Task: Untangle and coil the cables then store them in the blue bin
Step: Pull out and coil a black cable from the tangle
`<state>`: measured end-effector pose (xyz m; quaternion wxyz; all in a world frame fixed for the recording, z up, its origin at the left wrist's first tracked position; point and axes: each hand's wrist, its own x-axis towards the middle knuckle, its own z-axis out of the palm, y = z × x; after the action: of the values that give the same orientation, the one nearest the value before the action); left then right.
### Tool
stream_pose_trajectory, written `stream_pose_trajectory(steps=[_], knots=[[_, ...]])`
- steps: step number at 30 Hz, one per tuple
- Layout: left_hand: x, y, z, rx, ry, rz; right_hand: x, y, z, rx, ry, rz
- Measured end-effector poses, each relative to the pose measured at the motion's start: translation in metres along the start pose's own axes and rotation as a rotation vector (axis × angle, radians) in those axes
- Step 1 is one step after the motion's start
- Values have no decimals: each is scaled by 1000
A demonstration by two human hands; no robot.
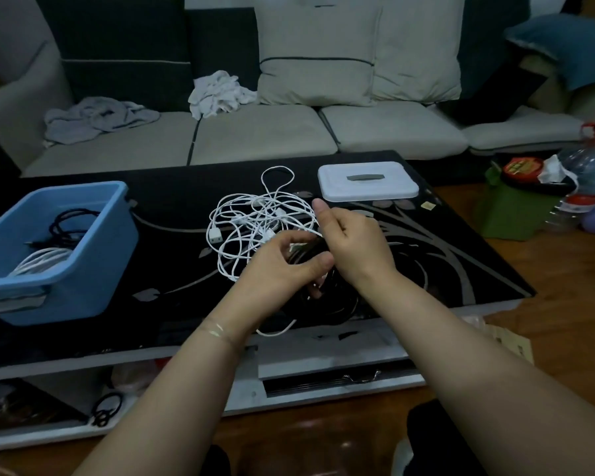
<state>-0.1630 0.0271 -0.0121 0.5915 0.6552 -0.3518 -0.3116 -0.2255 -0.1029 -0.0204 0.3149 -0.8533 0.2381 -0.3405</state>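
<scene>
A tangle of white cables (255, 221) lies in the middle of the black table (443, 255). A black cable (327, 297) loops on the table under my hands, hard to see against the dark top. My left hand (282, 269) and my right hand (354, 242) meet just right of the white tangle, and both pinch the black cable near its plug. The blue bin (83, 262) stands at the table's left end and holds a coiled black cable (66, 225) and a coiled white cable (42, 259).
A white lid (368, 182) lies at the back right of the table. A sofa with cloths on it runs behind. Bottles and a green box sit on the floor at the right. The table has a lower shelf and a drawer.
</scene>
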Motion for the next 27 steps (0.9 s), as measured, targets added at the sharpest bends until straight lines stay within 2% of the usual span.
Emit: stream_pose_trajectory(steps=[3, 6, 10, 12, 14, 16, 18, 21, 24, 27], knots=[[10, -5, 1, 7, 106, -19, 7, 1, 6, -5, -38, 86], [20, -12, 1, 9, 140, -45, 13, 7, 11, 9, -81, 127], [33, -20, 1, 32, 141, -92, 25, 26, 16, 137, -254, 191], [39, -24, 1, 37, 161, -111, 37, 40, 10, 183, -189, 247], [43, -26, -2, 35, 187, -128, 49, 57, -6, 37, -46, 290], [46, -27, -7, 28, 204, -146, 60, 78, -22, -270, -11, 365], [49, -28, -11, 24, 211, -161, 70, 93, -30, -477, -161, 419], [51, -27, -15, 7, 215, -160, 72, 98, -26, -635, -382, 403], [53, -27, -16, -12, 233, -148, 70, 109, -16, -710, -431, 307], [55, -27, -14, -31, 224, -148, 65, 123, -10, -716, -427, 302]])
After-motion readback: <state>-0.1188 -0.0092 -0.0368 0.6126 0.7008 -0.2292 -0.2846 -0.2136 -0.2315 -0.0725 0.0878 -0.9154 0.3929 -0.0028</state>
